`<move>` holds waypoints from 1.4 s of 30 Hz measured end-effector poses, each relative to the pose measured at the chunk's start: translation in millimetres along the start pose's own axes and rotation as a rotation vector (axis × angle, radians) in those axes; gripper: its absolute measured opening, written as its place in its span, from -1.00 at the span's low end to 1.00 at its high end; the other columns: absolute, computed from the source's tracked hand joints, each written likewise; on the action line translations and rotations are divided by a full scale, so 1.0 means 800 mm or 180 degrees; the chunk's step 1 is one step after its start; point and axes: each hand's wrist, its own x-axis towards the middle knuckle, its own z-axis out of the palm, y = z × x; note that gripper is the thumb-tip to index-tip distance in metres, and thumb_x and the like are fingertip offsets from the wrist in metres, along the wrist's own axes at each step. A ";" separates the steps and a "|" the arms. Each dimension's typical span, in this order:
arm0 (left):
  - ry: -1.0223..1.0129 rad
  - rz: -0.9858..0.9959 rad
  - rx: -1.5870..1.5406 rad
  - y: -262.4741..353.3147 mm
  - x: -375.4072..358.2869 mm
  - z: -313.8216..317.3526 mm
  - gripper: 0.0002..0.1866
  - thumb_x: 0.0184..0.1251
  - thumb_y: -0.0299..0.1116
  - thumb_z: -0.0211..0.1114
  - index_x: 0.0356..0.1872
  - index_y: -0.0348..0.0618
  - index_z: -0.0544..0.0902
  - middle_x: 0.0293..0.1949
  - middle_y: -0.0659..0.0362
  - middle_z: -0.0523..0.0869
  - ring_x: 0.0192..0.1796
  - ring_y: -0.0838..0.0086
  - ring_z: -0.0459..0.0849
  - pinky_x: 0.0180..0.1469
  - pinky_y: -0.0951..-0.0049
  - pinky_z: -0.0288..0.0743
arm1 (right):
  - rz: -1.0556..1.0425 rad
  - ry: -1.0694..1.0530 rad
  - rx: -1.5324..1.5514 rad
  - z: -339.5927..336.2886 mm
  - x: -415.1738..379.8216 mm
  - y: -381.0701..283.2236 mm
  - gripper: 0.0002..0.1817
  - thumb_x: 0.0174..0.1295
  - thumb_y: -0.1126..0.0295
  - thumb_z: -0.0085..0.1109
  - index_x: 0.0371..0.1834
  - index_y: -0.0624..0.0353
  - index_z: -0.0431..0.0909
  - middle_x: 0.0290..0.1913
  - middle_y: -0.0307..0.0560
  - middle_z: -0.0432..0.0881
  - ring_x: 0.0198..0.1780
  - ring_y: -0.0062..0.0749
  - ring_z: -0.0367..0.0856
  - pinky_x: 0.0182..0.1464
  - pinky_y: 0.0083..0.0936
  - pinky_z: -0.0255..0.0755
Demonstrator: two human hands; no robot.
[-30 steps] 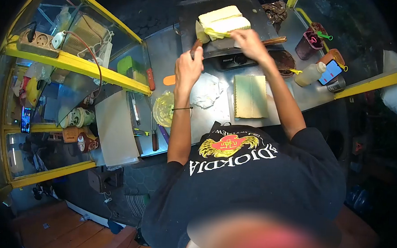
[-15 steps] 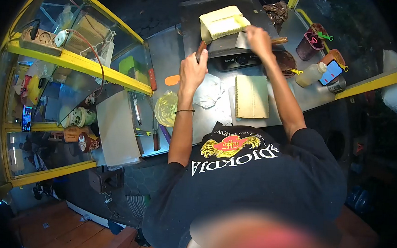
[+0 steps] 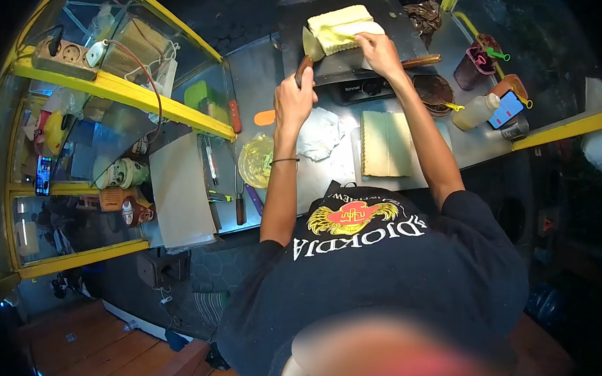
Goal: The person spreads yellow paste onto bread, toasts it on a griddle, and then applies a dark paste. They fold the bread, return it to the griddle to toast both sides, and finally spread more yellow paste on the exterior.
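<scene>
A thick rectangular slab of bread (image 3: pixel 346 17) with ridged edges lies on the black griddle (image 3: pixel 298 8), yellow-green spread on its top. My left hand (image 3: pixel 294 101) is closed round the wooden handle of a metal scraper (image 3: pixel 312 45), whose blade stands against the bread's left side. Over the bread's near right edge is my right hand (image 3: pixel 381 56), fingers pinched together; whatever they hold is hidden. A second scraper (image 3: pixel 422 60) rests on the griddle's right side, its blade mostly covered by my right hand.
Another bread slab (image 3: pixel 388 144) lies on the counter before the stove (image 3: pixel 362 88). To the left are a bowl of yellow-green spread (image 3: pixel 254 161) and crumpled white wrapping (image 3: pixel 319 134). Rightward stand a tub of dark filling (image 3: pixel 434 93), a squeeze bottle (image 3: pixel 476 112) and a phone (image 3: pixel 506 109).
My right hand has shifted left and slightly down along the bread's near edge. The scraper in my left hand now shows its blade up against the bread's side. The camera view moved slightly.
</scene>
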 end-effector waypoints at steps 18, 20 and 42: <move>0.0399 -0.0065 -0.0571 -0.023 -0.007 0.012 -0.45 0.51 0.02 0.01 -0.48 -0.28 0.65 -0.75 0.18 0.58 -0.62 0.46 0.62 -0.48 0.39 0.42 | 0.0023 0.0218 0.0119 -0.044 0.006 0.039 -0.66 0.35 0.19 0.10 -0.06 0.20 0.69 -0.21 0.12 0.74 -0.14 -0.14 0.75 -0.08 -0.31 0.56; 0.0352 -0.0028 -0.0418 -0.023 -0.005 0.012 -0.45 0.49 0.02 0.04 -0.47 -0.30 0.65 -0.71 0.04 0.61 -0.56 0.25 0.68 -0.42 0.26 0.47 | 0.0368 0.0652 -0.0525 -0.051 0.000 0.043 -0.66 0.35 0.17 0.05 -0.06 0.14 0.70 -0.21 0.16 0.72 -0.15 0.02 0.73 -0.10 -0.20 0.56; -0.0877 -0.0606 -0.2190 -0.149 -0.168 0.049 -0.65 0.45 -0.09 0.22 -0.14 -0.20 0.72 -0.65 0.37 0.50 -0.60 0.71 0.36 -0.48 0.63 0.31 | -0.0374 -0.2372 0.0396 -0.001 -0.041 -0.126 -0.71 0.43 0.25 0.09 0.01 0.20 0.68 -0.54 -0.37 0.51 -0.62 -0.79 0.27 -0.59 -0.74 0.13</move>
